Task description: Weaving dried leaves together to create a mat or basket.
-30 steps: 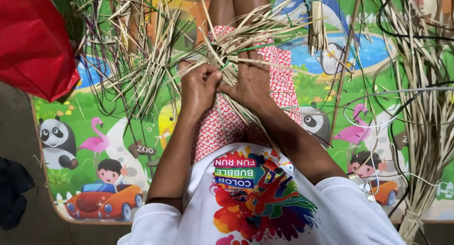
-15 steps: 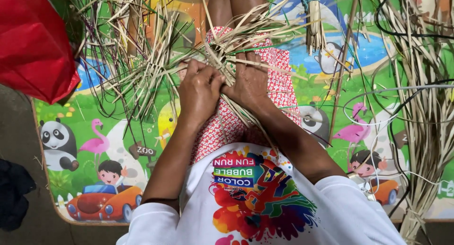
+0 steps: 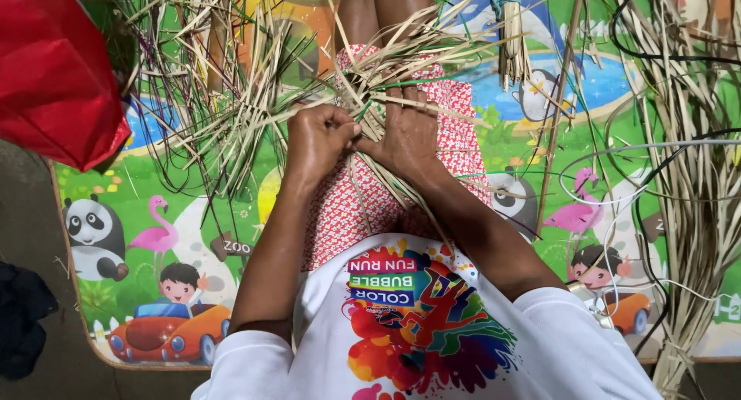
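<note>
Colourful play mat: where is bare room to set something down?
Free: colourful play mat left of the left hand, between the panda picture and red patterned skirt. Crowded: loose dried straw strips above, straw bundle at right.

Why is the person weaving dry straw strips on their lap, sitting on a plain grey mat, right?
Not quite: the mat is a bright green cartoon play mat with animals and cars, as the head view shows. Both hands, left hand and right hand, do grip the dry straw strips on the lap.

cartoon-animal play mat (image 3: 154, 184) over dark floor (image 3: 31, 215)
</note>
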